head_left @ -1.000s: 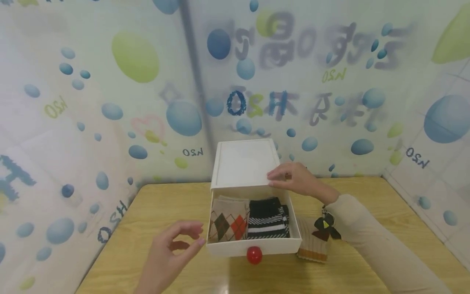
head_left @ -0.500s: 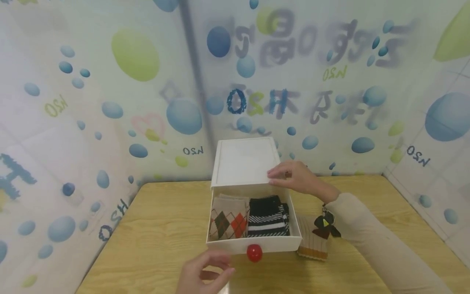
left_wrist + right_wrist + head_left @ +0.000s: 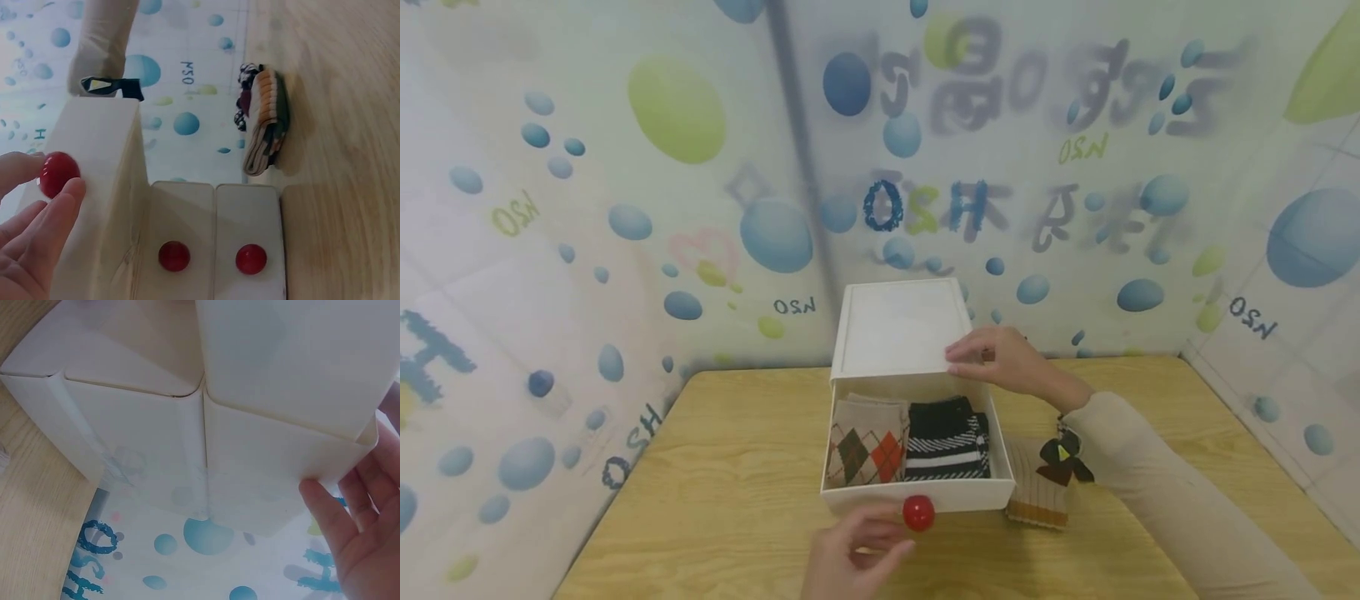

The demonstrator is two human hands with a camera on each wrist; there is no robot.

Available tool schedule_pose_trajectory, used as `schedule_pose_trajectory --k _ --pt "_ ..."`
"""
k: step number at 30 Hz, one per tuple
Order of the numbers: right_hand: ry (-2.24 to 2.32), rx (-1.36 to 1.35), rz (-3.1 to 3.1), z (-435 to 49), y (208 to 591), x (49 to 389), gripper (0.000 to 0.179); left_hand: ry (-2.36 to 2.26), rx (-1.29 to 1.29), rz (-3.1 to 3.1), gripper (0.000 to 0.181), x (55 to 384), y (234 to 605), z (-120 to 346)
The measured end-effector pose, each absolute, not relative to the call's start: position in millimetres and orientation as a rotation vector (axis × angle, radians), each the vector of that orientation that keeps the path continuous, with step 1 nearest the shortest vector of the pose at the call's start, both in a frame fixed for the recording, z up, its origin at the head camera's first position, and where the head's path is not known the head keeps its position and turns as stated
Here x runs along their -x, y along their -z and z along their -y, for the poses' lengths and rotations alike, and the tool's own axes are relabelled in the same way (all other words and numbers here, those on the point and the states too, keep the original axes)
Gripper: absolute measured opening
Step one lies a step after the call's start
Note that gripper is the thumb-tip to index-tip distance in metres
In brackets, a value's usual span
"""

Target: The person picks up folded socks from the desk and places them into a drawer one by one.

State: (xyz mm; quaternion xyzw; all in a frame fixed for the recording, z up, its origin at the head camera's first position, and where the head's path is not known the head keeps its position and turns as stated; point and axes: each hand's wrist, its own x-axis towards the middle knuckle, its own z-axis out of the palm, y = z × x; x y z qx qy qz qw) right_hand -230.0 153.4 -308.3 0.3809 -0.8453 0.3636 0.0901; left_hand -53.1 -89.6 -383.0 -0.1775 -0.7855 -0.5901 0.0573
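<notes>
A white drawer cabinet (image 3: 902,329) stands on the table with its top drawer (image 3: 970,498) pulled out. Folded argyle socks (image 3: 868,458) fill the drawer's left side, and black-and-white patterned socks (image 3: 947,442) lie on the right. My left hand (image 3: 853,554) is at the drawer's red knob (image 3: 918,513); index finger and thumb flank this knob (image 3: 59,175) in the left wrist view, the thumb a little below it in the head view. My right hand (image 3: 1000,358) holds the cabinet's upper right edge, its thumb (image 3: 325,509) against the side wall.
Folded beige ribbed socks (image 3: 1037,504) lie on the wooden table (image 3: 722,483), right of the cabinet and partly behind the right sleeve (image 3: 1165,492). Two lower drawers (image 3: 181,212) are pushed in, each with a red knob. A patterned sheet (image 3: 1037,250) surrounds the table.
My left hand has moved right, from beside the drawer's left front corner to the red knob. The right hand has stayed on the cabinet's edge, and the drawer stays pulled out.
</notes>
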Motion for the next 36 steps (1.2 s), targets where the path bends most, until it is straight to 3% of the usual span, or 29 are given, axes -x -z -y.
schedule_pose_trajectory --k 17,36 --pt "-1.107 -1.149 2.498 -152 308 229 0.019 1.616 0.545 2.199 0.027 63 393 73" --pt "-1.102 -1.143 2.516 -152 307 229 0.02 1.882 0.47 2.275 0.025 70 379 78"
